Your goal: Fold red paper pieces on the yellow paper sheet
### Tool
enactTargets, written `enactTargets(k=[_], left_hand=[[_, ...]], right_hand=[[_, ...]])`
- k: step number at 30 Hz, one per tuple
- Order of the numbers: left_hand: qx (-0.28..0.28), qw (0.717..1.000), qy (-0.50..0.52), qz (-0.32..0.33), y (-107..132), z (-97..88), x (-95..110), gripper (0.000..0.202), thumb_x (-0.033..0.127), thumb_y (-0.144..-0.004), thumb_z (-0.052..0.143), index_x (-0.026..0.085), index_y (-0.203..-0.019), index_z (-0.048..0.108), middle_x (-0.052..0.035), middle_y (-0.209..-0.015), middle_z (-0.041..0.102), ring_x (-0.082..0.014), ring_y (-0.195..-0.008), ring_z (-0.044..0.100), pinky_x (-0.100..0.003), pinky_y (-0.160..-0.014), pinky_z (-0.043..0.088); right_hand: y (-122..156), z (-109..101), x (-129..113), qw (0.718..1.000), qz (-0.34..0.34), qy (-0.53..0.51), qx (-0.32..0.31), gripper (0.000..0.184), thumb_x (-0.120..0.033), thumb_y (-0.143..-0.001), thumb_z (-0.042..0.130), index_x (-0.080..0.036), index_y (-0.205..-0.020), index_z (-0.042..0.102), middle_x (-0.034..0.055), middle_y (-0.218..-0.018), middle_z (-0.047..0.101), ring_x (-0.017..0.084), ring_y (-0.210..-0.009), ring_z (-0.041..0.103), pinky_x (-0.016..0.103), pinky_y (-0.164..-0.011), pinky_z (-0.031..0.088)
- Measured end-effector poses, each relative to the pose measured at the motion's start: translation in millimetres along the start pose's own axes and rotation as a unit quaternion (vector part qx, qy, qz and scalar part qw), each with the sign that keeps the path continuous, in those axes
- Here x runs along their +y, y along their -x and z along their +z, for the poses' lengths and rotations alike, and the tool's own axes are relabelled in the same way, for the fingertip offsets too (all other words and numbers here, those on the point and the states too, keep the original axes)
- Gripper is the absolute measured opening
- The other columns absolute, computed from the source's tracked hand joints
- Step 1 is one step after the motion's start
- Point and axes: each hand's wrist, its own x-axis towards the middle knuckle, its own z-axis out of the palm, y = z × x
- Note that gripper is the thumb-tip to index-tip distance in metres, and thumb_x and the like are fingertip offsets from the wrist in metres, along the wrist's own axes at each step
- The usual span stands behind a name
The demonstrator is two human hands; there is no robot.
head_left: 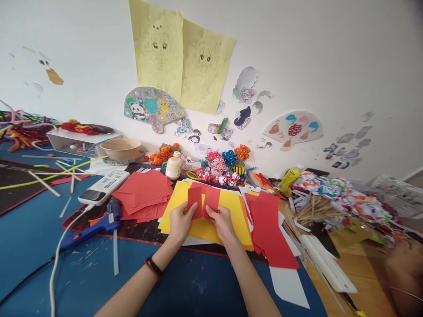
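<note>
Red creased paper (194, 198) is held upright above the middle of the work area, its two halves angled about a central fold. Left hand (180, 222) and right hand (224, 224) are each pinched on one half, thumbs on the near face. The step in hand is judged to be handling the fold; the next move on it calls for even pressure and matched edges. Surroundings, largest first: a blue table covering (194, 281) lies below; yellow sheets (239, 220) lie directly under the hands; loose red sheets (272, 229) are to the right and a red stack (142, 189) to the left. A blue glue gun (95, 229) lies farther left, its cord a possible snag. A cream bottle (174, 166) stands just behind the yellow sheets, limiting reach there.
</note>
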Motion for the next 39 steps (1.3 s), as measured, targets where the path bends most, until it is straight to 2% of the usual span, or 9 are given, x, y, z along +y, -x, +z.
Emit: enactTargets(k=[4, 8, 13, 17, 23, 27, 31, 34, 39], left_hand=[[-0.053, 0.999, 0.000, 0.008, -0.8, -2.5, 3.9, 0.042, 0.050, -0.079, 0.055, 0.018, -0.055, 0.042, 0.0061, -0.047, 0.038, -0.0090, -0.046, 0.034, -0.021, -0.046, 0.022], [-0.085, 0.996, 0.029, -0.014, 0.7, -5.0, 5.8, 0.036, 0.048, -0.081, 0.052, 0.017, -0.062, 0.054, 0.0012, -0.050, 0.058, -0.0137, -0.046, 0.052, -0.021, -0.048, 0.033], [-0.041, 0.999, -0.015, 0.007, 0.8, -2.9, 2.0, 0.039, 0.046, -0.080, 0.053, 0.017, -0.055, 0.049, 0.0036, -0.044, 0.049, -0.0109, -0.043, 0.046, -0.020, -0.045, 0.027], [-0.028, 0.999, 0.019, -0.007, 2.1, -1.1, 1.5, 0.042, 0.048, -0.079, 0.054, 0.017, -0.053, 0.046, 0.0052, -0.044, 0.043, -0.0098, -0.044, 0.045, -0.019, -0.043, 0.029], [-0.039, 0.991, 0.122, -0.050, 3.2, -2.5, 2.1, 0.037, 0.048, -0.078, 0.057, 0.016, -0.059, 0.052, 0.0034, -0.049, 0.054, -0.0160, -0.051, 0.062, -0.020, -0.045, 0.043], [-0.036, 0.983, 0.169, -0.064, -0.3, -5.1, 0.2, 0.035, 0.049, -0.079, 0.058, 0.014, -0.074, 0.060, -0.0014, -0.062, 0.065, -0.0195, -0.058, 0.067, -0.024, -0.051, 0.050], [-0.047, 0.993, 0.103, -0.021, -0.8, -5.7, 2.4, 0.037, 0.048, -0.085, 0.050, 0.016, -0.069, 0.057, -0.0006, -0.057, 0.062, -0.0142, -0.051, 0.059, -0.022, -0.049, 0.042], [-0.031, 0.999, -0.019, 0.032, 1.2, -3.3, 3.7, 0.038, 0.044, -0.090, 0.043, 0.018, -0.062, 0.049, 0.0032, -0.050, 0.051, -0.0110, -0.046, 0.047, -0.021, -0.049, 0.031], [-0.046, 0.986, -0.153, 0.049, 4.6, 1.3, 2.2, 0.029, 0.038, -0.093, 0.038, 0.020, -0.073, 0.050, 0.0034, -0.053, 0.048, -0.0136, -0.049, 0.046, -0.024, -0.051, 0.024]], right_hand=[[1.5, -3.0, -5.4, 0.999, -0.019, 0.019, -0.018, 0.032, -0.038, -0.067, 0.078, -0.013, -0.086, 0.071, 0.0089, -0.087, 0.072, 0.024, -0.078, 0.065, 0.037, -0.074, 0.052], [2.4, -5.1, -10.5, 0.997, 0.026, 0.027, -0.071, 0.037, -0.035, -0.063, 0.081, -0.011, -0.089, 0.071, 0.0104, -0.090, 0.072, 0.025, -0.079, 0.066, 0.039, -0.076, 0.053], [0.5, -4.4, -8.3, 0.998, 0.027, 0.029, -0.042, 0.038, -0.034, -0.056, 0.085, -0.011, -0.083, 0.072, 0.0096, -0.083, 0.073, 0.024, -0.076, 0.067, 0.039, -0.078, 0.053], [-0.4, -2.7, -5.1, 0.999, 0.038, 0.012, -0.023, 0.037, -0.031, -0.054, 0.086, -0.011, -0.081, 0.072, 0.0082, -0.080, 0.073, 0.022, -0.071, 0.067, 0.036, -0.074, 0.054], [-2.4, -6.0, -5.1, 0.999, 0.046, -0.016, -0.003, 0.036, -0.028, -0.052, 0.088, -0.011, -0.080, 0.072, 0.0073, -0.080, 0.072, 0.021, -0.069, 0.066, 0.036, -0.072, 0.055], [-5.3, -13.5, -10.6, 1.000, 0.024, -0.012, 0.009, 0.037, -0.030, -0.053, 0.087, -0.011, -0.080, 0.071, 0.0077, -0.081, 0.072, 0.021, -0.072, 0.067, 0.036, -0.077, 0.054], [-2.8, -13.5, -16.0, 0.999, 0.025, 0.009, -0.044, 0.035, -0.040, -0.063, 0.082, -0.013, -0.080, 0.069, 0.0068, -0.081, 0.070, 0.021, -0.073, 0.067, 0.033, -0.070, 0.053], [1.8, -8.2, -16.2, 0.994, 0.031, 0.028, -0.102, 0.036, -0.049, -0.072, 0.073, -0.015, -0.071, 0.062, 0.0017, -0.063, 0.062, 0.019, -0.063, 0.065, 0.027, -0.057, 0.048], [5.0, -3.2, -9.7, 0.982, 0.028, 0.082, -0.169, 0.039, -0.053, -0.081, 0.063, -0.015, -0.071, 0.055, -0.0015, -0.055, 0.057, 0.014, -0.053, 0.061, 0.023, -0.052, 0.041]])
